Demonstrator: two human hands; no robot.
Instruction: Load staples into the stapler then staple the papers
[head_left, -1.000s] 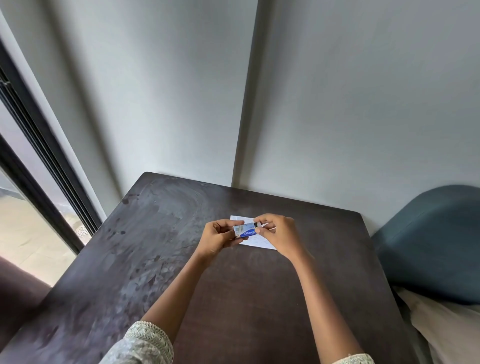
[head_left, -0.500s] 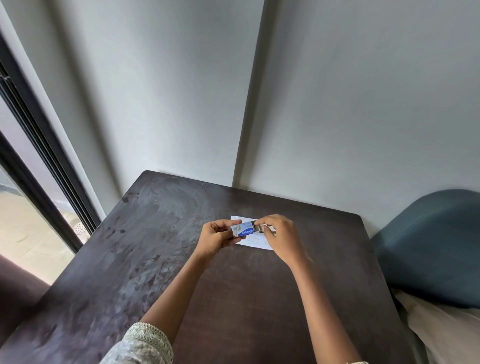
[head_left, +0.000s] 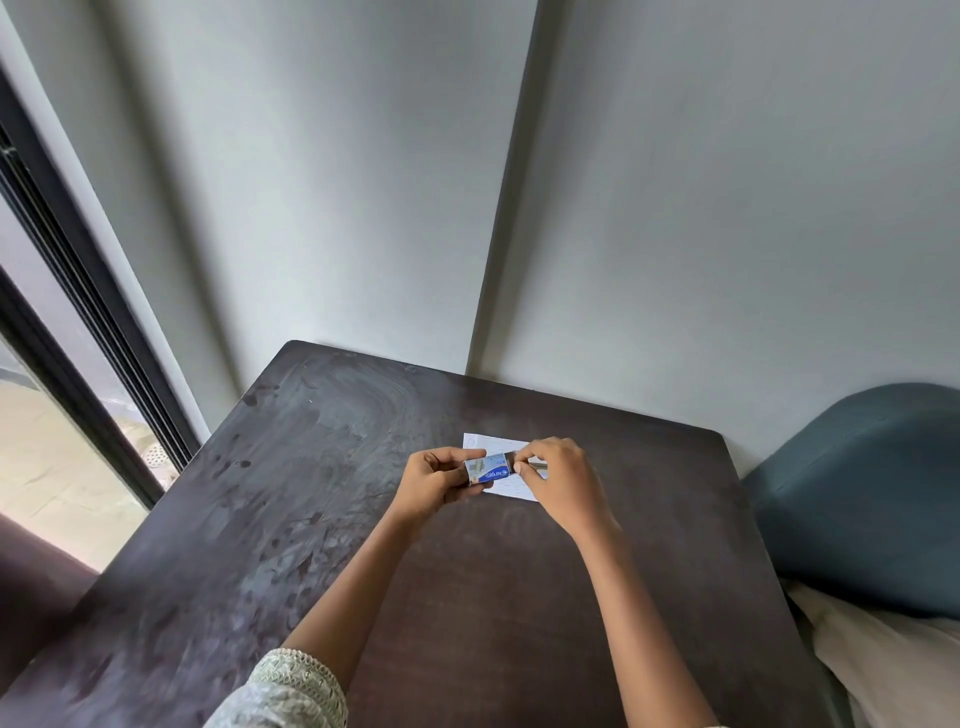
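My left hand (head_left: 435, 480) holds a small blue and white staple box (head_left: 489, 468) above the dark table (head_left: 311, 519). The thumb and forefinger of my right hand (head_left: 558, 480) pinch at the box's right end, where a grey inner part shows. Under both hands lies a small white paper (head_left: 506, 486), mostly hidden by them. A thin grey object pokes out to the right of my right hand; I cannot tell what it is. No stapler shows clearly.
The table stands against a grey wall (head_left: 675, 234). A blue cushioned seat (head_left: 857, 493) with white cloth (head_left: 893, 670) is at the right. A dark-framed window or sliding door (head_left: 78, 322) runs along the left.
The hands stay at the box over the paper. The right fingers have shifted slightly at the box's right end, exposing a little more of the grey inner part. The camera tilted up a little.
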